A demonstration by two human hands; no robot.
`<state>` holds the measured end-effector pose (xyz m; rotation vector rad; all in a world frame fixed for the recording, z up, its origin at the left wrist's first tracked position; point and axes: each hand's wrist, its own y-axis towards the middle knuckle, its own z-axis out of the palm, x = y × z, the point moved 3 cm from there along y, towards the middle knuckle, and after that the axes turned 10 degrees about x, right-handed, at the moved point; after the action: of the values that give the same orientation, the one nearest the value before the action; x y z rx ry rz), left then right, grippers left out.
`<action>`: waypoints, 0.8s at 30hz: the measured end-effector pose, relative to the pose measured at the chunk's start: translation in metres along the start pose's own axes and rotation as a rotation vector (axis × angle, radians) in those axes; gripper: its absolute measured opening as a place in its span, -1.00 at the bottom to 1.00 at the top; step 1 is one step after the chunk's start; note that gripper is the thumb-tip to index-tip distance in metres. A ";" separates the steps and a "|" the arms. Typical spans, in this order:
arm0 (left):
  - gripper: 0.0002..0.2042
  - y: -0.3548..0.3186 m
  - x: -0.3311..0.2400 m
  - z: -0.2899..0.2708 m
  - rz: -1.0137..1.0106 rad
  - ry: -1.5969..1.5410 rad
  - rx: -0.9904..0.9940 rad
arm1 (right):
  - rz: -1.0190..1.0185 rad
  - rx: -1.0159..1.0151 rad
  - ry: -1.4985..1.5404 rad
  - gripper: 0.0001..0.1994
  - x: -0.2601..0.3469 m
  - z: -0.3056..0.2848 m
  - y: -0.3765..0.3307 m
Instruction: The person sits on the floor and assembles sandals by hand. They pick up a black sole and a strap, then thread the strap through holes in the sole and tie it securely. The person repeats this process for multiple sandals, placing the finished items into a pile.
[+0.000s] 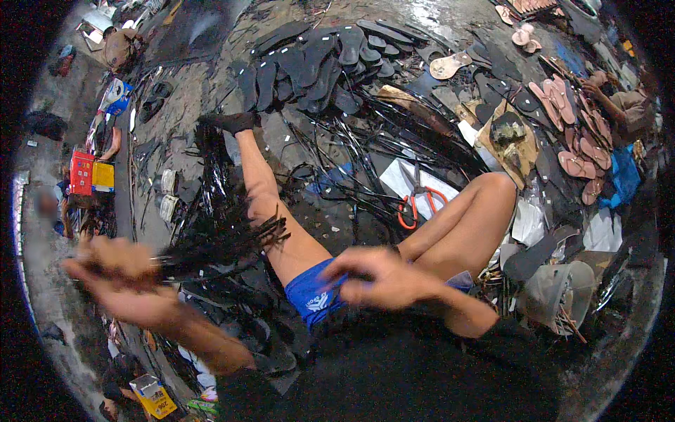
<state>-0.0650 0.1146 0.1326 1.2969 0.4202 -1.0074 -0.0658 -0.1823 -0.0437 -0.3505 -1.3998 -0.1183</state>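
Note:
My left hand (123, 278) is out at the left, blurred, with its fingers closed on a bundle of thin black strips (204, 257). The strips fan toward my outstretched leg, and more glossy ones hang down beside it. My right hand (383, 278) hovers over my blue shorts (309, 292), smeared by motion. Its fingers look loosely bent and apart, with nothing visible in them. A pair of scissors (415, 204) with orange-red handles lies between my legs on a white sheet (401, 176), nearest to my right hand.
Black sole-shaped pieces (302, 67) are heaped beyond my foot, with loose black strips (351, 141) strewn nearer. Pink sandals (576, 165) lie at the right, below another person's arm (612, 105). A translucent bucket (559, 295) stands at the lower right. A red-and-yellow box (82, 172) sits at the left.

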 end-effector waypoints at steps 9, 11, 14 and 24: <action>-0.62 -0.055 0.101 0.064 0.021 -0.313 -0.219 | -0.508 -0.547 1.570 -0.62 0.021 -0.001 0.087; -0.64 -0.067 0.088 0.039 0.035 -0.218 -0.362 | -0.503 -0.825 1.570 -0.63 0.017 -0.034 0.066; -0.65 -0.090 0.072 -0.006 0.052 -0.114 -0.378 | -0.663 -1.025 1.316 -0.60 -0.024 -0.081 0.034; -0.69 -0.147 0.075 -0.091 -0.137 -0.034 -0.635 | -0.606 -0.909 1.125 -0.55 -0.019 -0.074 0.012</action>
<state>-0.1188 0.1783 -0.0367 0.6855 0.7404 -0.9048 0.0040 -0.1964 -0.0737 -0.4720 -0.2066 -1.2696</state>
